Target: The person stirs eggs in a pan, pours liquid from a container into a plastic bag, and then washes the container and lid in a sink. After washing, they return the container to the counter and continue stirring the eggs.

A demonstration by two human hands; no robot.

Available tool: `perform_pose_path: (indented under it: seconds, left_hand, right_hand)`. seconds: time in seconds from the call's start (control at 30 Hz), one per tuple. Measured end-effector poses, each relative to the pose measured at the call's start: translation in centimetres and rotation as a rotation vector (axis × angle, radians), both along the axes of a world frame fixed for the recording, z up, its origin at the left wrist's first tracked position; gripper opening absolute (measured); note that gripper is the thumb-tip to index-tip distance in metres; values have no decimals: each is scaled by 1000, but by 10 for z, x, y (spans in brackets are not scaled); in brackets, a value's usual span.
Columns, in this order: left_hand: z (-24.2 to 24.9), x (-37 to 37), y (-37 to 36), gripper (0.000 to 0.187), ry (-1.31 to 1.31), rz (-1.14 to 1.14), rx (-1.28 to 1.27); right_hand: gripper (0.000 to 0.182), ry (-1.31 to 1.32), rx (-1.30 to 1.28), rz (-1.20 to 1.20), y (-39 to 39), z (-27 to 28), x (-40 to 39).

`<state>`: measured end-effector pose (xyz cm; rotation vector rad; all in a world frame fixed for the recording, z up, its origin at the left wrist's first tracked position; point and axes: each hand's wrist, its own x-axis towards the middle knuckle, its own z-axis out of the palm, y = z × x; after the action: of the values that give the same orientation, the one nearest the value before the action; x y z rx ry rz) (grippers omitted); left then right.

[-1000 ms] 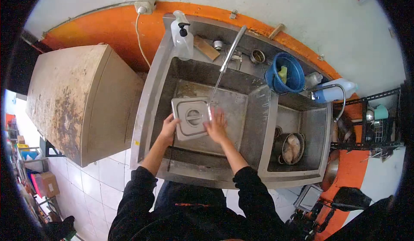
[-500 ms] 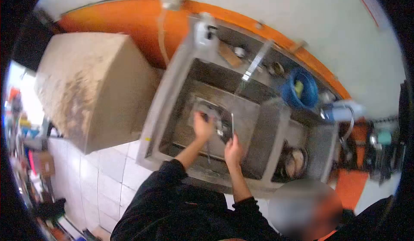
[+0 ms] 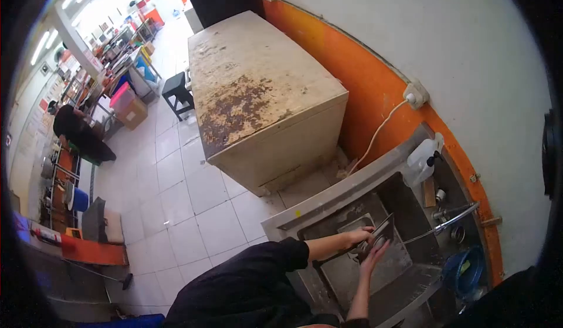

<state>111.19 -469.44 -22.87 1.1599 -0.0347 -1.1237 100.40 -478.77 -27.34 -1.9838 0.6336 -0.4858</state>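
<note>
Both my hands are together over the sink basin (image 3: pixel 404 269). My left hand (image 3: pixel 356 237) has its fingers closed at the upper left side of a flat, dark metal piece with a thin pale edge (image 3: pixel 385 229). From below, my right hand (image 3: pixel 375 257) grips the same piece; small shiny parts show between the hands, too small to name. A faucet (image 3: pixel 458 217) sends a thin stream of water toward the metal piece. Under the hands, a flat pale tray-like sheet (image 3: pixel 382 272) lies on the basin's floor.
A white jug (image 3: pixel 420 161) and a blue basket (image 3: pixel 463 269) stand on the sink's back ledge. Left of the sink is a large box-like chest (image 3: pixel 299 146) with a peeling top. A black stool (image 3: pixel 177 93) stands behind it. Another person (image 3: pixel 79 131) bends at the far left.
My view has swung left, so the sink now sits lower right and more of the room shows. My hands, apart before, have come together around the metal piece.
</note>
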Motion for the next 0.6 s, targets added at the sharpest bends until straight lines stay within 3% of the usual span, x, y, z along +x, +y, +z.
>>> perform_pose_path:
  seconds: [0.07, 0.13, 0.2, 0.23, 0.3, 0.33, 0.37, 0.4, 0.43, 0.47, 0.53, 0.6]
  left_hand:
    - [1, -10, 1, 35, -48, 5, -69]
    - [9, -13, 8, 32, -45, -8, -33]
    - [11, -7, 18, 29, 19, 41, 23]
    - [10, -5, 19, 28, 90, 82, 57]
    - [24, 0, 29, 28, 410, 312, -122]
    - [14, 13, 37, 32, 261, -44, -184]
    - [23, 10, 35, 31, 197, 94, -22]
    - [-10, 7, 35, 25, 137, 159, 18]
    - [31, 0, 30, 22, 122, 182, 82]
    - [10, -2, 29, 22, 101, 139, 77]
    - [27, -12, 24, 25, 162, 205, 233]
    - [23, -16, 29, 28, 173, 237, 122]
  right_hand:
    - [54, 57, 343, -121, -24, -7, 35]
    - [54, 344, 383, -215, -37, 6, 69]
    - [47, 404, -87, -88, -19, 46, 80]
    - [40, 236, 99, -48, -8, 56, 83]
    - [27, -98, 403, -54, -5, 67, 68]
    - [28, -77, 627, -206, -16, 48, 59]
    - [25, -143, 968, -278, -20, 47, 54]
    - [20, -116, 1108, -249, -28, 29, 50]
    - [20, -44, 1187, -329, -30, 15, 49]
    - [27, 46, 1161, -392, -23, 37, 55]
    - [33, 10, 1439, -402, -27, 28, 46]
    - [39, 331, 461, -312, -33, 18, 42]
